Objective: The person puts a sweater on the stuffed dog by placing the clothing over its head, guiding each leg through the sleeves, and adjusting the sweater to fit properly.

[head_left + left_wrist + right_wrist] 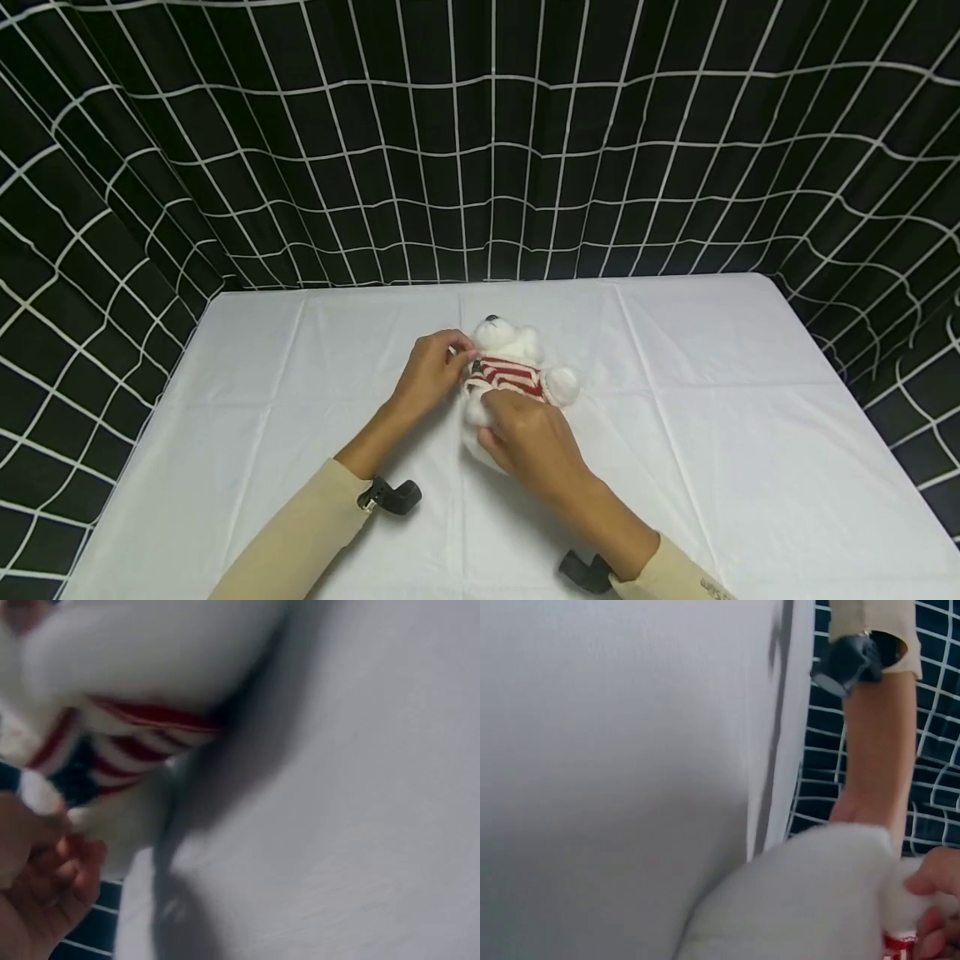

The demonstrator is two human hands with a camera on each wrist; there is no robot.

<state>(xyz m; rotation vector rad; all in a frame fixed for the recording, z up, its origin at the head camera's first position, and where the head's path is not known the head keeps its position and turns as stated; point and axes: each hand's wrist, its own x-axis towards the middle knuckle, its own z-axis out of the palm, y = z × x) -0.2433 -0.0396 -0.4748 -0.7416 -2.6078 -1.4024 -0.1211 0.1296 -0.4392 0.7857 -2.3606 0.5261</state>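
Observation:
A white plush bear (521,346) in a red-and-white striped sweater (513,375) lies on its back on the white-covered table, its dark nose toward the far side. My left hand (435,371) pinches at the bear's upper side by the neck of the sweater, thumb and forefinger close together. A dark patch on the sweater (131,761) shows just beyond those fingertips in the left wrist view. Across the bear's lower body reaches my right hand (532,437), gripping its white paw. In the right wrist view the right-hand fingers (939,871) curl round that paw beside the sweater cuff.
A white cloth with fold creases covers the table (337,350). Black curtain with a white grid (480,167) surrounds its back and sides. Each wrist wears a black camera, one below the left forearm (401,497) and one by the right sleeve (585,573).

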